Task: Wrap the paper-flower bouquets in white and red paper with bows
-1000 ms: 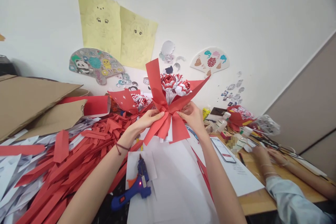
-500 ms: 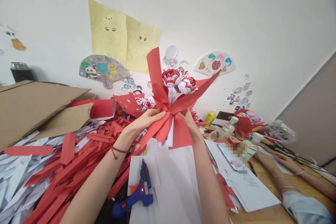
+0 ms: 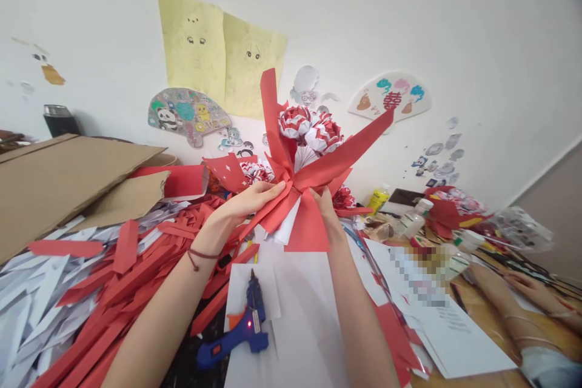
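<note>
Between my hands, raised over the table, is a paper flower bouquet [image 3: 318, 133] with red-and-white folded blooms and red wrapping paper gathered at a narrow waist. My left hand [image 3: 260, 199] grips the gathered paper from the left, thumb on top. From the right, my right hand [image 3: 326, 206] closes on the wrapper just below the waist; its fingertips are partly hidden behind the paper. The wrapper's lower end flares out toward me, with white paper showing inside. Below lies a blue glue gun [image 3: 248, 327] with a small red light, resting partly on white paper sheets [image 3: 304, 309].
Red paper strips [image 3: 140, 291] and white ones [image 3: 40, 309] heap on the left beside cardboard [image 3: 68, 182]. Further bouquets [image 3: 454, 206] stand at the back. Bottles [image 3: 416, 215] and a printed sheet [image 3: 459, 333] lie right, near another person's hands [image 3: 531, 291].
The bouquet has tilted and turned slightly in my hands, its right wrapper flap now reaching further right. The view has shifted a little. Both hands keep their hold.
</note>
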Motion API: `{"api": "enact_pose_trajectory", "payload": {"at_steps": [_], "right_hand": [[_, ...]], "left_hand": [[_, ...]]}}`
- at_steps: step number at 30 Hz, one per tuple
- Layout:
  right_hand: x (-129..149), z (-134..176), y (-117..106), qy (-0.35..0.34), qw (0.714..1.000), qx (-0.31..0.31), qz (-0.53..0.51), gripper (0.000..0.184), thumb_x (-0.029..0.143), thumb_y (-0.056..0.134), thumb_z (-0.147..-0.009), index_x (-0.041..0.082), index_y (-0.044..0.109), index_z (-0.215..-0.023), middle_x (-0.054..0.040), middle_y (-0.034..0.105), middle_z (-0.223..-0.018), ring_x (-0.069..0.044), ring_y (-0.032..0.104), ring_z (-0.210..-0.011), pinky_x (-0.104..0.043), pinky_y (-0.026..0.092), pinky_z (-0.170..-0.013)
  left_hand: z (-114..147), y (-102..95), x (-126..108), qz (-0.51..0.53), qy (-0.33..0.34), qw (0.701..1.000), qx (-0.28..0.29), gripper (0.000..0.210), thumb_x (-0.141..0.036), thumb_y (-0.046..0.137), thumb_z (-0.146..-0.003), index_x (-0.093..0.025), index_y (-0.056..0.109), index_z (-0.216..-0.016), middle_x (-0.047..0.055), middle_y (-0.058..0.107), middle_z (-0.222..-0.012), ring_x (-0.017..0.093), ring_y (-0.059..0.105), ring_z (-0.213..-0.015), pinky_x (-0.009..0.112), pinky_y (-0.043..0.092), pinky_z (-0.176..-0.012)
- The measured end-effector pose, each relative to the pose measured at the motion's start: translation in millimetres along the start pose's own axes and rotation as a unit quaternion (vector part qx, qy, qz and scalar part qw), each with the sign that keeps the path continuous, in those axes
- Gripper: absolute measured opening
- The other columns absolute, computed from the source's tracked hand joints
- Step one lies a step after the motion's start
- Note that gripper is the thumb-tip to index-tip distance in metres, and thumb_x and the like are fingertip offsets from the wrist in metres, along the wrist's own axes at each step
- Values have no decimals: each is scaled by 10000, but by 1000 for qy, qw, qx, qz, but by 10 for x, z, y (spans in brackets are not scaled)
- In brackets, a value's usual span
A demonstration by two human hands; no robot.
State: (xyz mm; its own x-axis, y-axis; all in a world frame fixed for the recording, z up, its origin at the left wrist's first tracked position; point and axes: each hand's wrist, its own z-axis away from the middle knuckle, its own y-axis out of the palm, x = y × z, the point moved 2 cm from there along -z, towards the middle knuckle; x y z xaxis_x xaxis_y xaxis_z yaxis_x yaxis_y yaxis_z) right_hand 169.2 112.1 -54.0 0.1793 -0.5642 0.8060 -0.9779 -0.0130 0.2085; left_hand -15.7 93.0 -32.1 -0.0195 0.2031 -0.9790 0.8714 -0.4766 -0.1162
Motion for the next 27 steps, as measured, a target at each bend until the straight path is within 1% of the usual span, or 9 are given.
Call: {"api": "enact_pose_trajectory", "payload": {"at_steps": [3, 6, 10, 13, 16, 19, 22, 24, 27], "right_hand": [[39, -6, 44, -17, 1000, -6, -24, 450, 412, 775, -629, 211, 621, -1000, -88, 728, -945, -267, 676, -975, -408, 558, -898], [83, -18, 59, -39, 998, -15, -47, 530, 375, 794, -613, 217, 585, -1073, -78, 718, -979, -245, 678, -969, -409, 546, -929], [108, -31, 31, -58, 996, -10, -64, 660, 318, 840, -574, 247, 533, -1154, -53, 695, -1074, -218, 682, -962, -413, 549, -934], [134, -24, 10, -67, 996, 13, -63, 680, 307, 839, -602, 255, 509, -1194, -54, 680, -1125, -215, 679, -980, -410, 563, -901], [202, -9, -7, -86, 993, 12, -79, 671, 282, 837, -611, 231, 514, -1198, -68, 688, -1110, -216, 683, -957, -398, 567, -881], [293, 5, -26, -91, 992, -2, -86, 661, 280, 839, -599, 212, 532, -1181, -77, 702, -1077, -217, 689, -932, -377, 569, -862], [370, 20, -49, -89, 992, -15, -85, 645, 313, 830, -584, 189, 553, -1153, -93, 711, -1059, -234, 686, -956, -366, 570, -845], [399, 21, -71, -84, 993, -25, -82, 627, 336, 817, -580, 180, 567, -1134, -102, 710, -1065, -240, 683, -961, -363, 568, -845], [413, -10, -132, -76, 994, -60, -56, 579, 394, 796, -601, 170, 589, -1093, -115, 707, -1068, -245, 677, -952, -367, 564, -844]], "left_hand": [[4, -9, 6, -20, -4, 1000, -2, 542, -670, 566, -810, -135, 650, -834, 11, 647, -714, 106, 529, -584, 199, 395, -499], [-12, -37, 10, -63, 10, 998, -17, 569, -690, 519, -826, -135, 638, -791, 14, 651, -723, 114, 536, -604, 205, 406, -523], [-50, -81, 11, -100, 60, 992, -51, 552, -669, 473, -863, -145, 647, -843, 25, 681, -826, 139, 588, -712, 226, 469, -644], [-33, -69, -52, -130, 101, 985, -46, 506, -625, 454, -896, -160, 653, -897, 29, 696, -891, 159, 619, -799, 241, 491, -716], [48, -19, -175, -186, 138, 971, -57, 459, -574, 452, -917, -180, 675, -997, 41, 716, -1018, 196, 640, -930, 268, 499, -805], [170, 56, -305, -246, 162, 951, -92, 440, -523, 445, -938, -204, 656, -1155, 52, 692, -1186, 224, 626, -1080, 304, 478, -926], [303, 132, -410, -319, 170, 921, -147, 434, -495, 446, -946, -212, 619, -1225, 61, 689, -1203, 229, 637, -1088, 326, 481, -937], [399, 176, -475, -376, 173, 891, -186, 419, -467, 435, -958, -214, 596, -1251, 66, 690, -1194, 229, 646, -1070, 339, 488, -921], [591, 229, -576, -457, 185, 831, -258, 409, -417, 425, -970, -202, 549, -1295, 83, 655, -1250, 243, 627, -1099, 372, 476, -934]]}}
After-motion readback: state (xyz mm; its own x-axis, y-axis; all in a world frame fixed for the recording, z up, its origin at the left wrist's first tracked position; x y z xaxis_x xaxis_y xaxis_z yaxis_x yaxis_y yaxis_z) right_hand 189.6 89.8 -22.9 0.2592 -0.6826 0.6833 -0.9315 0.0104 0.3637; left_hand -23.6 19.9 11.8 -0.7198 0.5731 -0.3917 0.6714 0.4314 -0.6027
